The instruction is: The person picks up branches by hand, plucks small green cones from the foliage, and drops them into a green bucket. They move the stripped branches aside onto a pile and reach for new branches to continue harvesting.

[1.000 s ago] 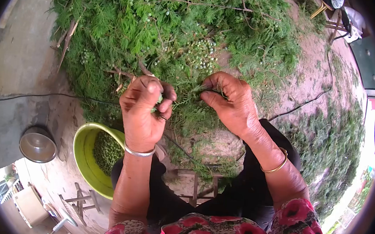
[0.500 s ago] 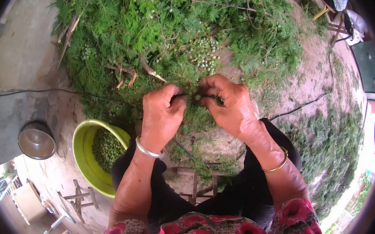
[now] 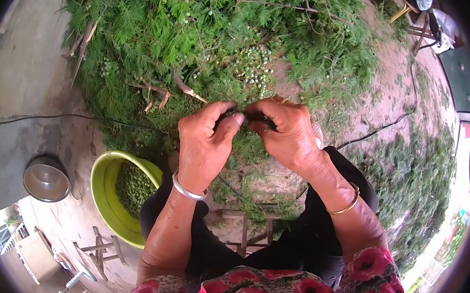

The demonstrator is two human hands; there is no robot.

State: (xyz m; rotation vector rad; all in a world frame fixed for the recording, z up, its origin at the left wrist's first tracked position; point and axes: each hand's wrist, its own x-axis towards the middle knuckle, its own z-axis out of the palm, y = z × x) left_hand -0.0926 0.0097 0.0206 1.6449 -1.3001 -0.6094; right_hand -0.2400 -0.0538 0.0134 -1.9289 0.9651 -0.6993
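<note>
My left hand (image 3: 205, 139) and my right hand (image 3: 290, 134) meet over the near edge of a heap of cut conifer branches (image 3: 140, 25). Thumb and fingers are pinched together on both, the fingertips almost touching. Between them is a small green conifer sprig (image 3: 241, 113), mostly hidden by the fingers. Just beyond my hands, loose pale green cones (image 3: 258, 66) lie in a patch among the foliage. A yellow-green bucket (image 3: 99, 189) stands left of my left forearm, partly filled with similar green cones (image 3: 134, 188).
A metal bowl (image 3: 47, 179) sits on the floor left of the bucket. A black cable (image 3: 46, 115) runs across the ground under the foliage. Low wooden stool frames (image 3: 97, 251) stand at the lower left, and more cut greenery (image 3: 406, 186) covers the ground at right.
My fingertips have drawn closer together, the left thumb and fingers moving slightly to the right. Less of the sprig shows between them. The bucket and the heap stay put.
</note>
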